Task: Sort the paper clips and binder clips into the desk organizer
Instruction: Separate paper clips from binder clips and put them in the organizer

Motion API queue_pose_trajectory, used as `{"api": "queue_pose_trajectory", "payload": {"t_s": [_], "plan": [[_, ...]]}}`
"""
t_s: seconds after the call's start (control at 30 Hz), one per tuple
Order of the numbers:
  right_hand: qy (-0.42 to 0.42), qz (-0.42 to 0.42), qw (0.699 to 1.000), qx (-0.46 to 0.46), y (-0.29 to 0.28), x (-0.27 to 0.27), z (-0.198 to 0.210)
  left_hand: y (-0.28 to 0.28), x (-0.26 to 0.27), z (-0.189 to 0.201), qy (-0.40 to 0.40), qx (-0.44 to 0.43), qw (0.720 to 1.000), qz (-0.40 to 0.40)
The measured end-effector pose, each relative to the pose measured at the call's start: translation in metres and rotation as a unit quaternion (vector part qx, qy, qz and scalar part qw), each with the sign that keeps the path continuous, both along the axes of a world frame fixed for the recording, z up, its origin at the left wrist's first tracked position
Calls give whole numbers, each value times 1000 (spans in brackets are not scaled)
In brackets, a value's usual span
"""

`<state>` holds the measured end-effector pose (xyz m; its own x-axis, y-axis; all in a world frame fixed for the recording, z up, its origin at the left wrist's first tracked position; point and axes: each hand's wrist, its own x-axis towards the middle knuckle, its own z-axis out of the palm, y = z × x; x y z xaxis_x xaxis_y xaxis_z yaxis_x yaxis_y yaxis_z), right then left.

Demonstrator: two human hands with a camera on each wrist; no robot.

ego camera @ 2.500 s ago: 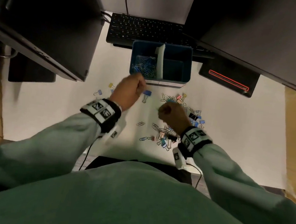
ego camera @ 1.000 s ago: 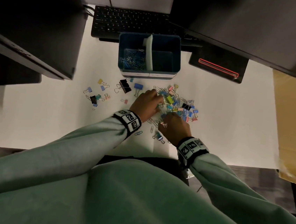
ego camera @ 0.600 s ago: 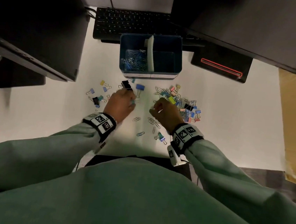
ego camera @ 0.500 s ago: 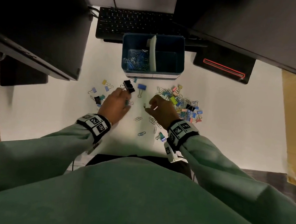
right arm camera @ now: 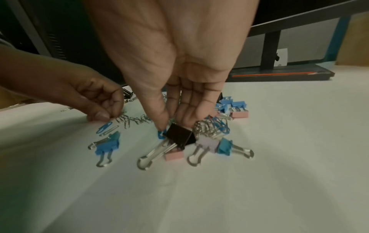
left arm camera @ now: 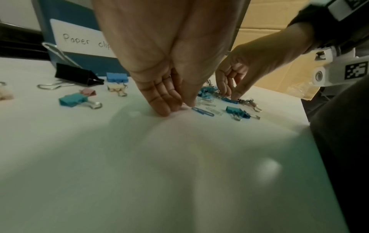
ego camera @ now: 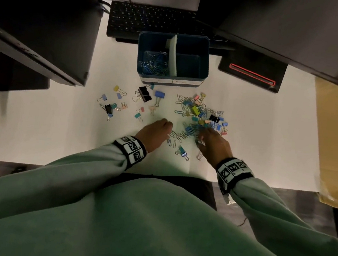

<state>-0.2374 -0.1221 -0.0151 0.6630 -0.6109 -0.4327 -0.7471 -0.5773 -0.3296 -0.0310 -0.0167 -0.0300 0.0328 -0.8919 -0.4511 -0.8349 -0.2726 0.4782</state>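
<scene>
Step in hand is judged as gathering loose paper clips off the table [ego camera: 256, 137] for the organizer. The desk organizer [ego camera: 172, 59] is seen at 12 o'clock from the hands, in front of a keyboard [ego camera: 154, 20]; its left compartment already holds a heap of paper clips [ego camera: 155, 62], its right compartment looks bare, and a label reading "Paper clip" is read on its front in the left wrist view. The left hand [ego camera: 155, 133] is lowered to the table, fingertips [left arm camera: 159, 108] pressed together and touching the surface just beside a blue paper clip [left arm camera: 202, 111]; whether a clip is actually pinched cannot be told. The right hand [ego camera: 214, 143] is set on the near edge of the mixed pile [ego camera: 201, 114], its grip narrowed with thumb and fingers pinching at a small blue clip [right arm camera: 161, 134], right against a black binder clip [right arm camera: 179, 136]; a firm hold is not confirmed. Scattered binder clips [ego camera: 124, 104] are left at 10 o'clock from the left hand, well apart from the pile, and a teal binder clip [ego camera: 182, 151] lies between the two wrists. No binder clips appear sorted yet, so the task is judged well short of done. The next move is expected to call for a clean pinch on paper clips only, without dragging binder clips along, then a lift toward 12 o'clock and release over the left compartment.
</scene>
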Motion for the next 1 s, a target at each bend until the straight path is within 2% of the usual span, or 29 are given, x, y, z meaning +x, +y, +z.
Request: {"api": "queue_pose_trajectory", "payload": {"t_s": [0.17, 0.27, 0.37, 0.47, 0.53, 0.67, 0.73, 0.83, 1.0], "plan": [[-13, 10, 1000, -26, 10, 15, 4, -4, -10, -3, -33, -79, 991, -100], [-24, 15, 999, -36, 17, 23, 3, -5, -10, -6, -41, -102, 987, -115], [-40, 9, 999, -34, 20, 28, -1, 2, 2, -9, -48, -127, 985, -105], [-41, 87, 995, -14, 26, 35, -7, 14, 18, -12, -46, -137, 985, -89], [-61, 121, 991, 14, 27, 41, -7, 21, 28, -8, -40, -132, 989, -51], [-95, 72, 992, 44, 22, 42, -4, 42, 42, 0, -40, -93, 993, 57], [-59, 75, 995, 36, 21, 39, -4, 49, 42, -3, -30, -65, 994, 80], [-19, 95, 994, 44, 28, 46, -4, 40, 30, -6, -15, -37, 996, 81], [-15, 115, 992, 43, 34, 68, -17, 15, 18, -10, 8, -72, 996, 47]]}}
